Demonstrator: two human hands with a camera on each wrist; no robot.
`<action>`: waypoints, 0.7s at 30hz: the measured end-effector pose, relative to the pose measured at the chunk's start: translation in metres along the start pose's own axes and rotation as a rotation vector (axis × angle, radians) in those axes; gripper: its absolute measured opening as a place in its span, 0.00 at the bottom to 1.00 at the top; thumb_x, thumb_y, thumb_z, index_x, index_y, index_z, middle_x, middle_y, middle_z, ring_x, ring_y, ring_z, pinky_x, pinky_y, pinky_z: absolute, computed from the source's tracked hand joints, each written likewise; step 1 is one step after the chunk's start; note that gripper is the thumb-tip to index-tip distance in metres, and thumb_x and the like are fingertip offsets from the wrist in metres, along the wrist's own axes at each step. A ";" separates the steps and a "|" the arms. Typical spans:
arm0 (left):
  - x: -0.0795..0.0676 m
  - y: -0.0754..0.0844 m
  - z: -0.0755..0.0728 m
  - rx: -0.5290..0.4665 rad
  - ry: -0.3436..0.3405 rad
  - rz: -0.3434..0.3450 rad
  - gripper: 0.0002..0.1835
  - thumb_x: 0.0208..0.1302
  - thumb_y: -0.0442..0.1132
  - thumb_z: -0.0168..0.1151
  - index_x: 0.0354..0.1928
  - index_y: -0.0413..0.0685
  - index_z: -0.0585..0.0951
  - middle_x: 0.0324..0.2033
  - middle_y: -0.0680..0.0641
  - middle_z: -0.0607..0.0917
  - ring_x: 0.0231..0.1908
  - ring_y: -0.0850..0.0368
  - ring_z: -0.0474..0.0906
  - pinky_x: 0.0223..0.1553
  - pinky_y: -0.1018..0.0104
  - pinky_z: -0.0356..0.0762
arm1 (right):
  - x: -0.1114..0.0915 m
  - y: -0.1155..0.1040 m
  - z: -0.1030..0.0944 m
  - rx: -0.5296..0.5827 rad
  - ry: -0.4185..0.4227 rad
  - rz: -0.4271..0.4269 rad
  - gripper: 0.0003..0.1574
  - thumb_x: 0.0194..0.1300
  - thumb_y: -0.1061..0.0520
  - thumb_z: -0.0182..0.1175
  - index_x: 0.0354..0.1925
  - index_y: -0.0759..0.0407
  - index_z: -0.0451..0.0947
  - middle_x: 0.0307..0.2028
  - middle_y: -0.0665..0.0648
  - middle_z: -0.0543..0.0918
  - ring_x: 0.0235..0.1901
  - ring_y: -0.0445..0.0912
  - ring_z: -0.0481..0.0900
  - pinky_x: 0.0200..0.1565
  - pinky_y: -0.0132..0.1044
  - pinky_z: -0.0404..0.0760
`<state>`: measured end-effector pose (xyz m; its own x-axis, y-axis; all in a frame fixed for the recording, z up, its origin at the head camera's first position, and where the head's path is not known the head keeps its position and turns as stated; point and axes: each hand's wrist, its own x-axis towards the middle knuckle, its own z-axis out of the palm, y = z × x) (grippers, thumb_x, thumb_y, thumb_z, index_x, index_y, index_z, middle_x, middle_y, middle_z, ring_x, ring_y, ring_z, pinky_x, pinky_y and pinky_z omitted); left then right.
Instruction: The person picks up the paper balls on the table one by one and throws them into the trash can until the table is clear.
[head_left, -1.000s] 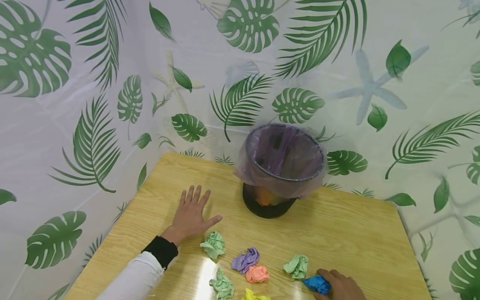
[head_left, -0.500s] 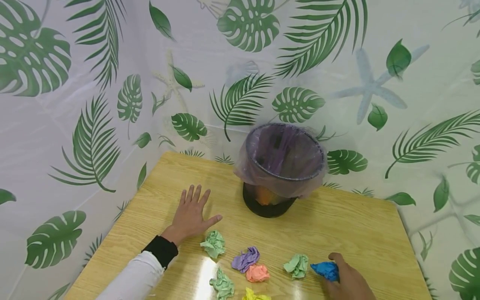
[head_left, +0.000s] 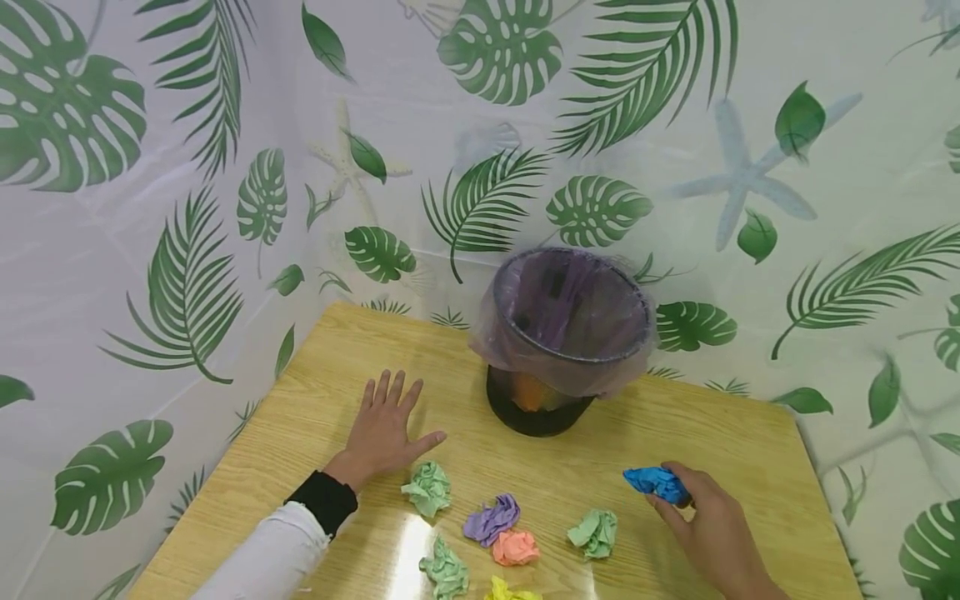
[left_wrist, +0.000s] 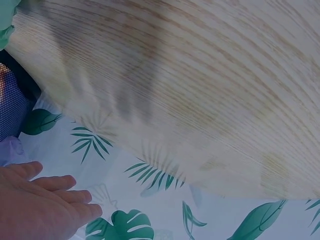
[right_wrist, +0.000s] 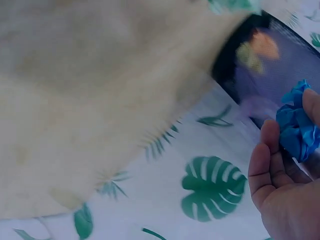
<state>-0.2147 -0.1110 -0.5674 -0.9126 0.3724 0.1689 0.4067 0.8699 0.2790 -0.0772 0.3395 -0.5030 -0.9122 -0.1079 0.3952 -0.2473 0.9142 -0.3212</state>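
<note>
My right hand (head_left: pixel 708 521) pinches a crumpled ball of blue paper (head_left: pixel 654 486) between thumb and fingers, up over the right part of the table. In the right wrist view the blue paper ball (right_wrist: pixel 299 125) sits between the thumb and the curled fingers. My left hand (head_left: pixel 384 433) holds nothing, its fingers straight and spread over the table's left side. Close below that hand lies a crumpled green paper ball (head_left: pixel 429 488). Another green ball (head_left: pixel 594 533) lies left of my right hand. A purple ball (head_left: pixel 492 519) and an orange ball (head_left: pixel 515 547) lie side by side between them.
A mesh waste bin (head_left: pixel 536 417) with a thin purple liner (head_left: pixel 480 333) stands at the back of the wooden table (head_left: pixel 720 433). Something orange shows inside. A third green ball (head_left: pixel 445 571) and a yellow one (head_left: pixel 512 590) lie near the front. Leaf-printed sheeting (head_left: pixel 450 125) hangs behind.
My right hand has lifted the blue paper ball and carried it up and forward, away from the front of the table. The left hand has stayed in place.
</note>
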 end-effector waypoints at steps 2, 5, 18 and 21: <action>0.000 0.001 0.000 0.009 0.002 0.000 0.53 0.64 0.76 0.53 0.80 0.45 0.61 0.77 0.31 0.58 0.78 0.32 0.44 0.77 0.37 0.37 | 0.011 -0.004 -0.007 0.006 0.049 -0.032 0.32 0.49 0.64 0.81 0.53 0.67 0.81 0.37 0.60 0.84 0.28 0.45 0.79 0.25 0.34 0.79; 0.001 0.001 0.000 0.020 -0.006 -0.001 0.53 0.65 0.76 0.52 0.80 0.45 0.60 0.77 0.31 0.57 0.78 0.32 0.44 0.77 0.37 0.37 | 0.027 -0.009 -0.019 0.016 0.112 -0.078 0.33 0.48 0.64 0.81 0.53 0.67 0.82 0.38 0.62 0.85 0.28 0.47 0.80 0.26 0.32 0.79; 0.001 0.002 0.005 0.016 -0.003 0.007 0.54 0.64 0.77 0.51 0.80 0.46 0.61 0.77 0.32 0.57 0.79 0.33 0.43 0.77 0.38 0.36 | 0.093 -0.034 -0.055 0.023 0.309 -0.188 0.36 0.49 0.65 0.80 0.57 0.68 0.80 0.42 0.66 0.86 0.30 0.54 0.84 0.37 0.20 0.73; 0.000 0.003 0.004 0.031 -0.014 0.005 0.54 0.64 0.78 0.50 0.80 0.47 0.60 0.77 0.32 0.57 0.79 0.33 0.43 0.77 0.38 0.37 | 0.107 -0.038 -0.058 0.032 0.342 -0.204 0.35 0.51 0.66 0.80 0.57 0.69 0.79 0.42 0.67 0.85 0.32 0.55 0.84 0.38 0.22 0.72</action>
<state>-0.2139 -0.1069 -0.5706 -0.9110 0.3815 0.1568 0.4103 0.8774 0.2487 -0.1468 0.3163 -0.3983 -0.6832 -0.1443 0.7159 -0.4270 0.8741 -0.2313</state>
